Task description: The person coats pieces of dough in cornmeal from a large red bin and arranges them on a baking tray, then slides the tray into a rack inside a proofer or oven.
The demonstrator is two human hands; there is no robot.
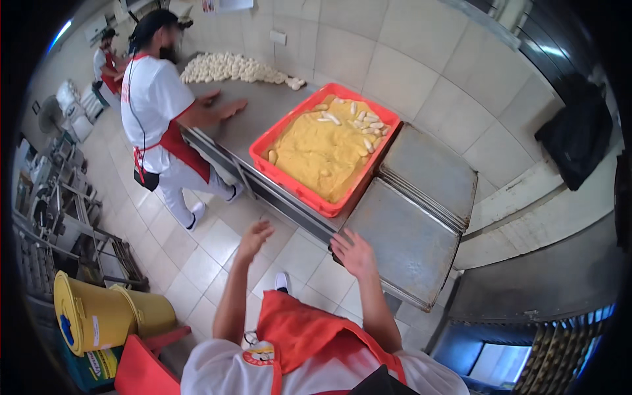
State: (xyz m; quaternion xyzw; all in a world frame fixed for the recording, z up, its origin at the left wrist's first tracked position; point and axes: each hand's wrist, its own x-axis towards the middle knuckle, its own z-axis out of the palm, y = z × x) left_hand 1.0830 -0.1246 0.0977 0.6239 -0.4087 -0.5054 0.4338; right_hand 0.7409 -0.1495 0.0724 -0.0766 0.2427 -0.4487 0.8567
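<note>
Along the bench (273,102), could knock the metal trays (401,237) beside it askew if catching a corner in passing, and could tilt or drag the red crate (299,187) at the near end if pulling from one side only. Over the crate's rim, might spill yellow meal (309,151) if sweeping too fast. With left hand (255,238) and right hand (354,253) both empty in a wide grip, short of the crate, and with the right nearest the trays, might crush or bury dough pieces (370,125), clustered toward the crate's far right corner, if pressing hard.
</note>
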